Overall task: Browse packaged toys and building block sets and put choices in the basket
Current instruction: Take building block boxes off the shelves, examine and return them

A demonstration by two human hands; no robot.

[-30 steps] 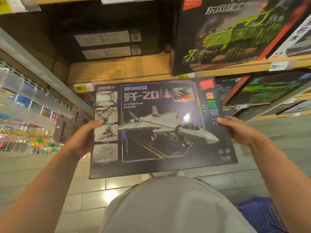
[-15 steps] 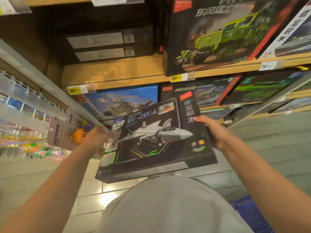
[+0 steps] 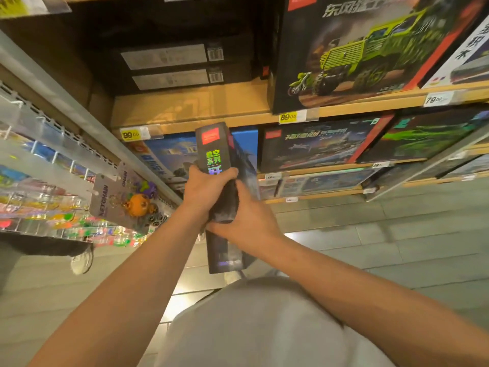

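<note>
- Box [image 3: 213, 152] of building blocks, dark, held edge-on in the head view, its narrow side facing the camera, with a red label at the top and green and blue characters below it.
- It is off the shelf, out in front of the lower shelf rows, centre of frame, standing roughly upright with its bottom end above the grey shirt [image 3: 264, 327].
- Left hand [image 3: 203, 192] grips the box from the left, fingers curled over the narrow side just below the green characters.
- Right hand [image 3: 248, 226] grips it from the right and lower down, thumb on the near edge, fingers wrapped round the back; the two hands touch at the box.
- Wooden shelf [image 3: 190, 109] behind, far side, with yellow price tags [image 3: 288, 117] on its front lip.
- Big box with a green truck [image 3: 365, 49] stands on that shelf, upper right.
- Two flat dark boxes [image 3: 172, 67] are stacked upper centre, white labels facing out.
- Blue box [image 3: 169, 154] sits on the row below, just behind and left of the held box; another dark box [image 3: 317, 144] to its right.
- Keychain card [image 3: 105, 202] with an orange figure hangs on a rack at left; blurry coloured packs below it.
- Another person's shoe [image 3: 82, 260] on the tiled floor, left.
- Floor tiles [image 3: 397, 234] grey, at right; motion blur there.
</note>
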